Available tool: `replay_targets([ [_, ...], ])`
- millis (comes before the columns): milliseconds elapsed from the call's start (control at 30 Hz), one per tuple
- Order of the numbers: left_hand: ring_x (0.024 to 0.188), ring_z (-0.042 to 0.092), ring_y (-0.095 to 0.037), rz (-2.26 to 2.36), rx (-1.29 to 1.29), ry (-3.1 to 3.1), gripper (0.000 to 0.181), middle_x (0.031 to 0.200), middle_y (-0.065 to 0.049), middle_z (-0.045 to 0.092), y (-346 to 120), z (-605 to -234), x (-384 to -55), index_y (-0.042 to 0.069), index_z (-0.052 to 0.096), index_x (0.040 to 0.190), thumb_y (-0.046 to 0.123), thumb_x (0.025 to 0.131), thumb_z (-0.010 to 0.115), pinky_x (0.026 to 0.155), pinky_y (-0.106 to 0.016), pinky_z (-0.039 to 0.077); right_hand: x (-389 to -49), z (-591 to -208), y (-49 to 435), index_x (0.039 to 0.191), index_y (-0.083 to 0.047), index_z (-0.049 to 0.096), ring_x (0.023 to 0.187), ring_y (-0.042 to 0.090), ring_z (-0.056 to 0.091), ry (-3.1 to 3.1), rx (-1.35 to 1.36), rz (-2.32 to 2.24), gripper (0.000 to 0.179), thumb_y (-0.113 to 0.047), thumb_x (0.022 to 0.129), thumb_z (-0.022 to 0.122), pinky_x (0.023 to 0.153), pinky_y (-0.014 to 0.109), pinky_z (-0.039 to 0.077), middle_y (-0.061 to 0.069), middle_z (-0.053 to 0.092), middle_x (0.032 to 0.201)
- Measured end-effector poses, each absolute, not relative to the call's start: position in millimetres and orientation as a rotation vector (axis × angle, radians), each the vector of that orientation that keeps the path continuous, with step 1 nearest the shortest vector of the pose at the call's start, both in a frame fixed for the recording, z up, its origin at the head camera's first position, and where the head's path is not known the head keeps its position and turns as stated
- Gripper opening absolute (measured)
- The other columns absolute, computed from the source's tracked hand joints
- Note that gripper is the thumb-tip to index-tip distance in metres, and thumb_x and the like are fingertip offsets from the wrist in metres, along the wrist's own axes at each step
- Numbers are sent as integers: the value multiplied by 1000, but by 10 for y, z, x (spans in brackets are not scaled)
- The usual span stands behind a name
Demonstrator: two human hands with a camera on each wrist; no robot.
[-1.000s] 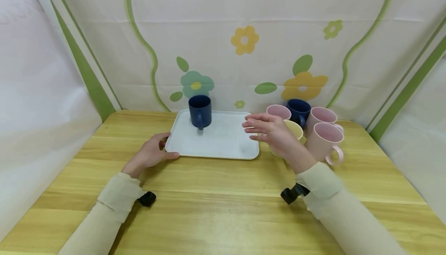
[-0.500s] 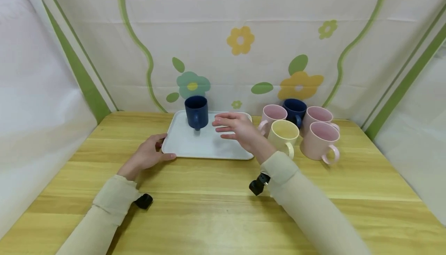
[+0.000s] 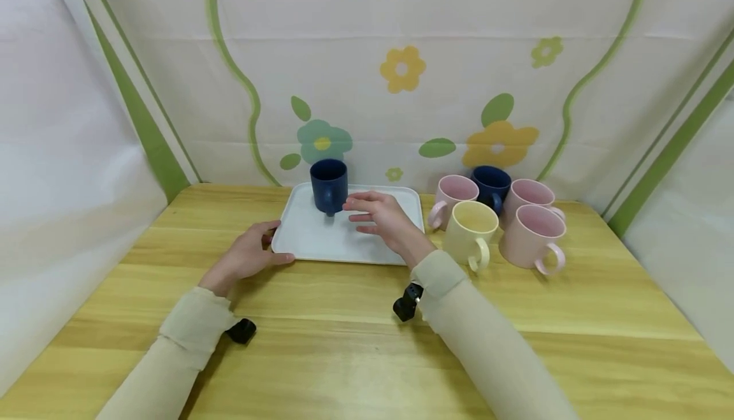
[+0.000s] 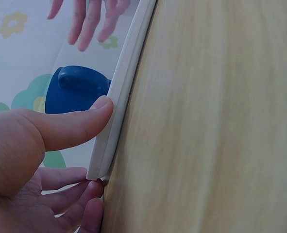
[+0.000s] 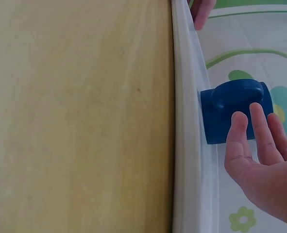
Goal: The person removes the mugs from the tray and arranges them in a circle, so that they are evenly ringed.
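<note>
A white tray (image 3: 373, 241) lies on the table with a dark blue mug (image 3: 329, 184) upright on its left half, the mug's handle facing the front. My left hand (image 3: 248, 253) holds the tray's near left corner. In the left wrist view its thumb (image 4: 80, 127) presses the front rim while the fingers curl at the side. Over the middle of the tray is my right hand (image 3: 385, 221), fingers apart and holding nothing, their tips close to the mug's right side. In the right wrist view these fingers (image 5: 260, 138) overlap the mug.
To the tray's right stand several mugs: a yellow mug (image 3: 471, 232) in front, a pink mug (image 3: 457, 192) behind it, another blue mug (image 3: 491, 184) at the back, and more pink mugs (image 3: 530, 241) farthest right. A flowered curtain (image 3: 367, 101) hangs behind the wooden table (image 3: 344, 331).
My right hand has moved left, from beside the yellow mug to over the tray near the blue mug. The left hand keeps its place at the tray's corner.
</note>
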State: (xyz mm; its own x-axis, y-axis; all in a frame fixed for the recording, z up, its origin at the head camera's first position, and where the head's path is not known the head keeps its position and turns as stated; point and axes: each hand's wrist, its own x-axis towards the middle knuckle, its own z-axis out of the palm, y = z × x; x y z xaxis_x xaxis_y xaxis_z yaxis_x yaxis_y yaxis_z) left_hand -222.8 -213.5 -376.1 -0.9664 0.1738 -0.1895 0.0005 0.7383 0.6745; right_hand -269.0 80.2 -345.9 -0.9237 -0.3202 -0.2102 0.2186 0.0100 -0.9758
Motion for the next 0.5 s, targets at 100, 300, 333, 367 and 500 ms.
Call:
replay_targets([
  [100, 139, 49, -47, 1051, 143, 2701, 97, 158, -33, 43, -2112, -3773, -2236, -5, 27, 165, 35, 95, 82, 115, -61, 44, -2704, -3504, 814, 154, -5, 53, 143, 40, 57, 1898, -91, -1993, 52, -27, 108, 64, 120, 54, 46, 15, 65, 150],
  [300, 138, 49, -47, 1051, 136, 2707, 96, 158, -33, 43, -2101, -3782, -2231, -5, 27, 165, 33, 95, 82, 115, -61, 44, -2712, -3558, 780, 154, -5, 53, 144, 40, 56, 1855, -105, -2016, 53, -26, 107, 64, 121, 54, 45, 16, 62, 153],
  [333, 138, 49, -47, 1049, 134, 2710, 96, 158, -33, 43, -2102, -3780, -2230, -5, 27, 164, 33, 95, 81, 115, -61, 44, -2715, -3563, 770, 153, -5, 53, 144, 40, 56, 1853, -106, -2016, 52, -26, 107, 64, 121, 54, 45, 16, 62, 153],
  [367, 138, 49, -47, 1048, 132, 2710, 96, 158, -33, 43, -2103, -3778, -2229, -5, 27, 165, 33, 95, 81, 115, -61, 44, -2718, -3566, 759, 152, -5, 54, 144, 40, 56, 1851, -105, -2019, 51, -26, 106, 65, 120, 53, 45, 16, 62, 153],
  [500, 138, 49, -47, 1045, 126, 2713, 95, 158, -33, 43, -2108, -3767, -2232, -5, 27, 165, 33, 95, 81, 115, -61, 44, -2745, -3578, 712, 148, -6, 58, 142, 40, 57, 1843, -91, -2035, 47, -26, 106, 65, 120, 53, 46, 16, 63, 152],
])
